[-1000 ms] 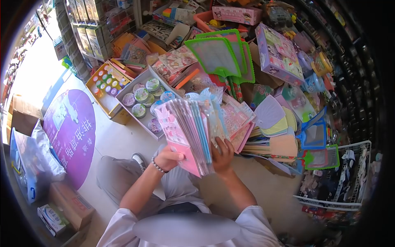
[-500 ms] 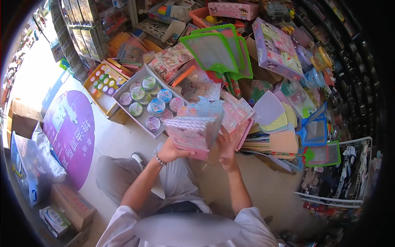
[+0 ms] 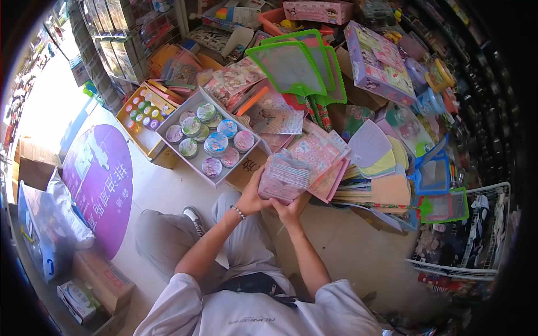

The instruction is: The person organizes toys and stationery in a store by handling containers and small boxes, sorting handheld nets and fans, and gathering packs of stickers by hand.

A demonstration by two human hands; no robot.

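Note:
Between my two hands is a thick stack of pink packets [image 3: 287,178], in clear wrapping with striped edges showing. My left hand [image 3: 255,195] grips the stack's left side, a beaded bracelet on its wrist. From below and the right, my right hand [image 3: 288,211] holds the same stack, its thumb toward the near edge. Just beyond the stack lie more flat pink packets [image 3: 322,154] in a pile. To the left, a shallow grey box [image 3: 208,178] holds several round tins [image 3: 216,144] with colourful lids.
Green-edged paddle-shaped fans [image 3: 288,67] lie at the back, with paper fans [image 3: 370,143] to the right. A yellow box [image 3: 147,147] of small jars stands at left. A white wire basket [image 3: 457,271] is at far right, a cardboard box [image 3: 103,280] at lower left.
The stack of packets has come down closer to my body and is tilted differently. My right hand has moved from its right side to underneath, near my left hand.

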